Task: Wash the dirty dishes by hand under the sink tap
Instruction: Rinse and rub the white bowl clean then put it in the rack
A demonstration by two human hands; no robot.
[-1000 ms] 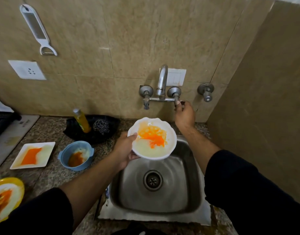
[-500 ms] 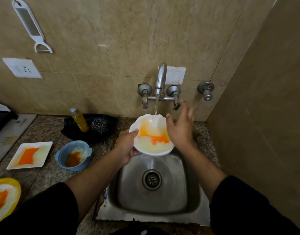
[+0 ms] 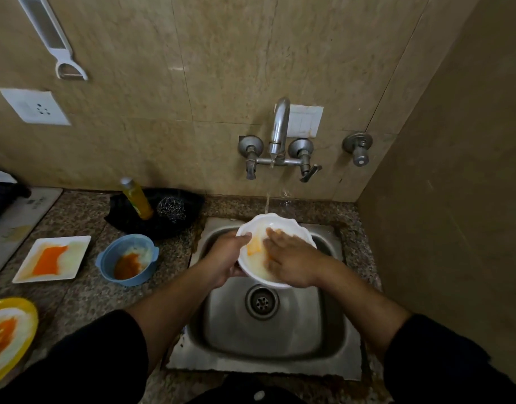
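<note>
White scalloped bowl (image 3: 290,228): over the sink (image 3: 280,342), under the tap (image 3: 280,126) stream.
Left hand (image 3: 224,258): grips the bowl's left rim, thumb over the edge.
Right hand (image 3: 291,262): fingers spread flat inside, beside that grip, on orange residue (image 3: 253,246).

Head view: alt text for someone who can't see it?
Over the sink, the left hand grips a white bowl under the running tap while the right hand presses on its orange residue. Dirty blue bowl, square plate and yellow plate wait alongside.
</note>
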